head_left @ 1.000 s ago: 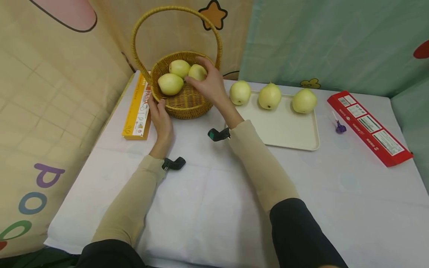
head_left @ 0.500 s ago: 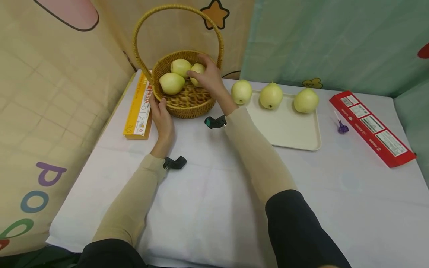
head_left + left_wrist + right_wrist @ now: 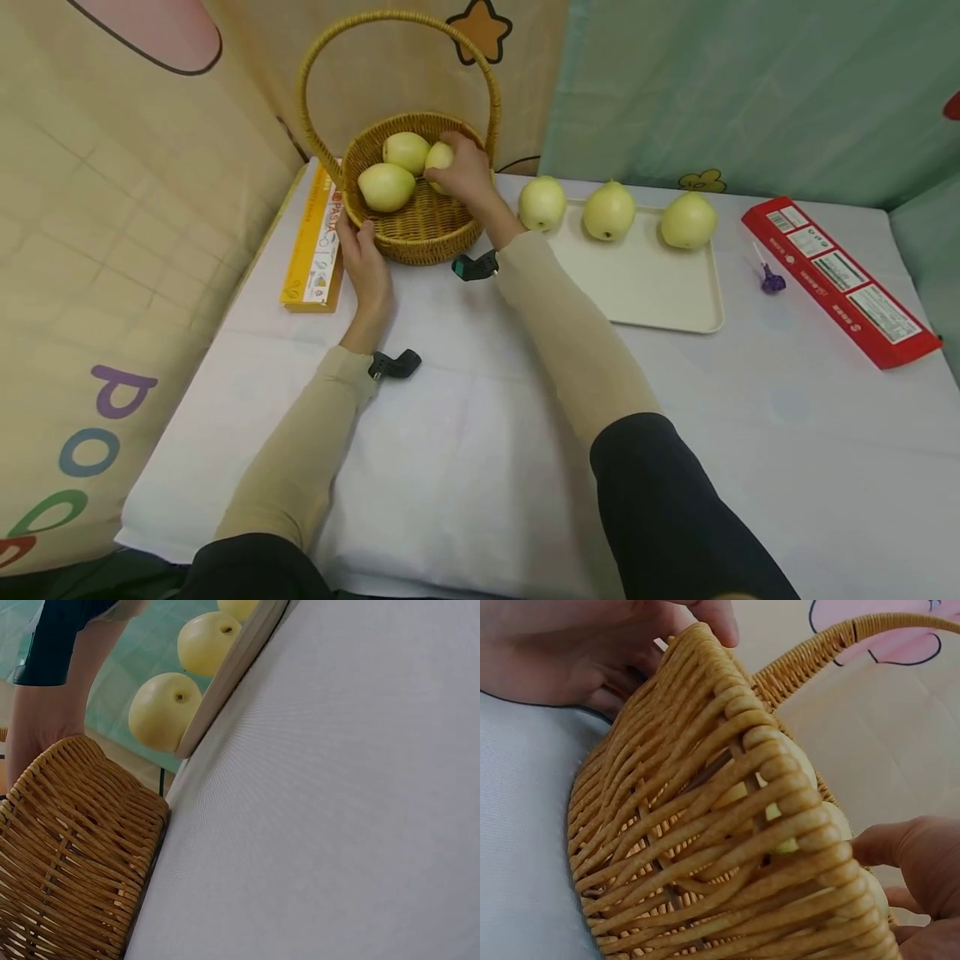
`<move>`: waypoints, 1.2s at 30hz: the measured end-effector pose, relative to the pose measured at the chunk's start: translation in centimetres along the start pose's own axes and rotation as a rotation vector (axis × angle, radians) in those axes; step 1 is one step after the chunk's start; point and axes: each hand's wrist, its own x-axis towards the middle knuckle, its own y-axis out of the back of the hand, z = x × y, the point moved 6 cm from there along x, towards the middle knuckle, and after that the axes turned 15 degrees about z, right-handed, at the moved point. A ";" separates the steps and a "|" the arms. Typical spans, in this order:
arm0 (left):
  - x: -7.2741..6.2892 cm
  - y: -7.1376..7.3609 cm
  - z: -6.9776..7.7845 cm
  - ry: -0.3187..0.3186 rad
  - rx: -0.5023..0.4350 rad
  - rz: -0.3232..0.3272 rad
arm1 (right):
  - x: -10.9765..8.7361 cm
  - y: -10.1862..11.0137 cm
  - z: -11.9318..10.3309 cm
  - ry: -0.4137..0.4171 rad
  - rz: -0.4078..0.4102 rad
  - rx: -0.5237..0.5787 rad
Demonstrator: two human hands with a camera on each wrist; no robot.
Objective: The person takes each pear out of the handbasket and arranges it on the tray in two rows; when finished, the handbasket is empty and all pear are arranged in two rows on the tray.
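The right hand [image 3: 467, 172] is gripping a pale yellow-green rounded fruit [image 3: 439, 156] inside the golden woven wicker basket [image 3: 422, 251], covering more of it than a second ago. The left hand [image 3: 368, 268] is still holding the basket's near left side, while two matching pale fruits [image 3: 386, 187] are staying put inside.

Soft light casts faint shadows on the cloth [image 3: 442, 467]; wrist views look dimmer.
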 end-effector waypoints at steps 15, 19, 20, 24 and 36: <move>-0.4 -0.4 0.0 0.001 -0.004 -0.015 | -0.7 0.2 0.4 -0.059 -0.008 -0.160; -0.5 -0.6 0.1 -0.005 -0.003 -0.016 | -0.8 0.6 0.5 -0.053 0.000 -0.162; -0.5 -0.6 0.1 -0.007 -0.007 -0.016 | -0.8 0.6 0.5 -0.047 0.004 -0.163; -0.7 -0.7 0.1 -0.011 -0.010 -0.017 | -1.0 0.8 0.4 -0.015 0.015 -0.168; -0.7 -0.8 0.0 -0.013 -0.017 -0.024 | -3.2 2.7 -0.3 0.110 0.134 -0.002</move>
